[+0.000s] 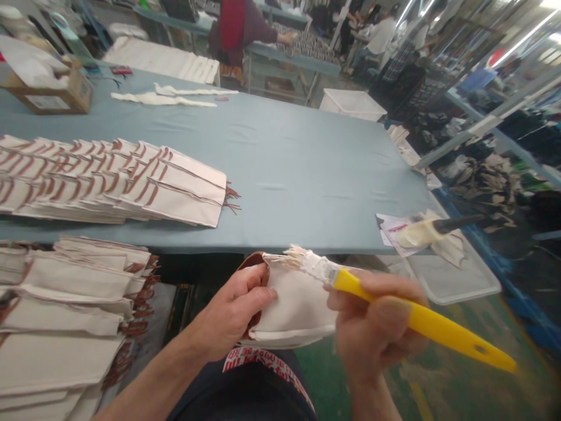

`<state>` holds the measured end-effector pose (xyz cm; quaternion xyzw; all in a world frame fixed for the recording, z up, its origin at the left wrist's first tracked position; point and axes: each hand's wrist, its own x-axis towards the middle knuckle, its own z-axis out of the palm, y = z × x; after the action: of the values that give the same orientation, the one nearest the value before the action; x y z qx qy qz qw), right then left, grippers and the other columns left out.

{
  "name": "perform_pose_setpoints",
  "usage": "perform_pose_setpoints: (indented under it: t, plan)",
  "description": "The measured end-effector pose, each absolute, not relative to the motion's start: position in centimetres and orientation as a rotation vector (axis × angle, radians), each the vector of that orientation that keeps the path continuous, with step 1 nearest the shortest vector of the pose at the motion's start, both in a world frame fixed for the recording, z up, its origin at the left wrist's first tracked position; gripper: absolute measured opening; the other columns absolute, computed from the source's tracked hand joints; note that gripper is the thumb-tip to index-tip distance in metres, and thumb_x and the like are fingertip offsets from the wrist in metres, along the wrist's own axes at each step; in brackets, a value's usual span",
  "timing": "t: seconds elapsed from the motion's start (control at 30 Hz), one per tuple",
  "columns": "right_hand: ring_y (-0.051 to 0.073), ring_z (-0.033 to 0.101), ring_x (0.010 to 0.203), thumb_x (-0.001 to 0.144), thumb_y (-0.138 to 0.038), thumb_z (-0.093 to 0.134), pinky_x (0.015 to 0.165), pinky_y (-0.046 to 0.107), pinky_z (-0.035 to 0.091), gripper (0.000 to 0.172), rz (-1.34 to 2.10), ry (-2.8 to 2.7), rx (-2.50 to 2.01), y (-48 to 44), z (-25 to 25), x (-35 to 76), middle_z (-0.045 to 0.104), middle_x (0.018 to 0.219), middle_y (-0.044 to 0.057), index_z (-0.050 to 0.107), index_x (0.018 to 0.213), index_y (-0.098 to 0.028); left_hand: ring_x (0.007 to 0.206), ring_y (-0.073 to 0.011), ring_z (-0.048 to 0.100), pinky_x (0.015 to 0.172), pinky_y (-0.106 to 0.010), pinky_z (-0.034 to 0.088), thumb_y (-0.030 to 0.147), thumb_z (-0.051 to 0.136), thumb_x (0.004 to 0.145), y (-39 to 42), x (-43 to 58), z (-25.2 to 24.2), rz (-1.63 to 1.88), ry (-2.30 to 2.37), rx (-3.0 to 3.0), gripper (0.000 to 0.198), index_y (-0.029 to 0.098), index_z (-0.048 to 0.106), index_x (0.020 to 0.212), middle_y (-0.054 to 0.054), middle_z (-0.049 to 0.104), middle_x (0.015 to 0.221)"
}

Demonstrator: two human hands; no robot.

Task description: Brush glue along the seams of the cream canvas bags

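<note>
My left hand (234, 310) is closed on a stack of cream fabric pieces (298, 307) with a brown leather edge, held over my lap below the table's front edge. My right hand (377, 327) grips a yellow-handled brush (421, 318); its glue-caked bristles (302, 260) touch the top edge of the held stack.
A long blue-grey table (298, 175) carries fanned rows of cream pieces with brown strips (109, 181). More stacks (65, 310) lie at lower left. A second brush (433, 231) rests on paper over a clear tray (456, 280). A cardboard box (52, 93) sits far left. People work behind.
</note>
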<state>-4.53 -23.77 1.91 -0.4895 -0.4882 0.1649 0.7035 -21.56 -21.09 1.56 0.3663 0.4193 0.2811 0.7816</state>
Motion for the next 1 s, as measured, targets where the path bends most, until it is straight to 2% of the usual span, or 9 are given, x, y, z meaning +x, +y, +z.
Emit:
perform_pose_setpoints:
  t: [0.1,0.23,0.33,0.43,0.53,0.73,0.87,1.0]
  plan:
    - [0.012,0.054,0.046,0.11,-0.045,0.055,0.048,0.027,0.047,0.028,0.42,-1.127,-1.053,-24.4,2.0,-4.3,0.06,0.065,-0.005,0.064,0.093,-0.024,0.056,-0.0096,0.041,0.05,-0.022,0.029,0.042,0.067,0.079,-21.3,-21.6,1.4,0.593,0.894,0.798,0.028,0.017,0.061,0.092,0.004,0.056,0.069]
    - [0.013,0.063,0.056,0.11,-0.035,0.056,0.056,0.027,0.054,0.016,0.469,-1.398,-1.08,-23.7,0.5,-4.1,0.066,0.07,-0.003,0.067,0.104,-0.026,0.053,-0.0085,0.036,0.048,-0.021,0.028,0.041,0.067,0.081,-21.6,-21.4,1.5,0.568,0.896,0.858,0.024,0.019,0.058,0.082,0.006,0.049,0.063]
    - [0.014,0.065,0.058,0.108,-0.031,0.057,0.058,0.028,0.054,0.012,0.409,-1.511,-1.127,-23.1,-0.4,-3.5,0.07,0.074,-0.002,0.067,0.107,-0.025,0.052,-0.0087,0.037,0.047,-0.021,0.029,0.04,0.068,0.078,-21.5,-21.3,1.6,0.579,0.944,0.805,0.024,0.02,0.055,0.079,0.007,0.048,0.061]
    - [0.016,0.07,0.065,0.107,-0.032,0.059,0.064,0.031,0.056,0.011,0.355,-1.531,-1.128,-23.7,-0.2,-2.7,0.072,0.078,-0.001,0.068,0.107,-0.026,0.05,-0.0092,0.038,0.046,-0.021,0.028,0.042,0.071,0.073,-21.3,-21.4,1.6,0.569,0.949,0.707,0.029,0.021,0.057,0.086,0.007,0.05,0.061]
    - [0.017,0.071,0.064,0.108,-0.034,0.058,0.064,0.032,0.058,0.013,0.328,-1.566,-1.102,-24.5,0.8,-2.2,0.073,0.074,-0.002,0.069,0.108,-0.028,0.047,-0.0088,0.036,0.043,-0.021,0.025,0.042,0.072,0.072,-21.4,-21.7,1.6,0.551,0.942,0.698,0.031,0.02,0.059,0.089,0.008,0.05,0.06]
    - [0.018,0.075,0.062,0.104,-0.026,0.057,0.064,0.032,0.064,0.017,0.253,-1.864,-1.058,-23.2,2.2,-1.8,0.078,0.073,0.0,0.072,0.096,-0.026,0.053,-0.0089,0.041,0.048,-0.02,0.031,0.038,0.068,0.077,-22.0,-22.1,1.1,0.548,0.983,0.85,0.022,0.019,0.059,0.082,0.007,0.052,0.063]
    - [0.018,0.073,0.058,0.103,-0.025,0.059,0.06,0.032,0.063,0.013,0.248,-1.865,-1.033,-23.2,2.2,-1.7,0.078,0.072,0.0,0.071,0.099,-0.026,0.052,-0.0098,0.037,0.046,-0.021,0.029,0.038,0.066,0.075,-22.2,-22.2,0.8,0.542,0.968,0.795,0.021,0.02,0.06,0.085,0.008,0.048,0.062]
    - [0.016,0.071,0.055,0.105,-0.027,0.057,0.057,0.029,0.06,0.014,0.23,-1.886,-0.908,-23.2,1.6,-2.2,0.077,0.072,-0.002,0.069,0.099,-0.027,0.054,-0.0102,0.038,0.047,-0.021,0.031,0.037,0.064,0.078,-22.4,-22.3,1.0,0.544,1.021,0.9,0.018,0.022,0.054,0.075,0.008,0.047,0.063]
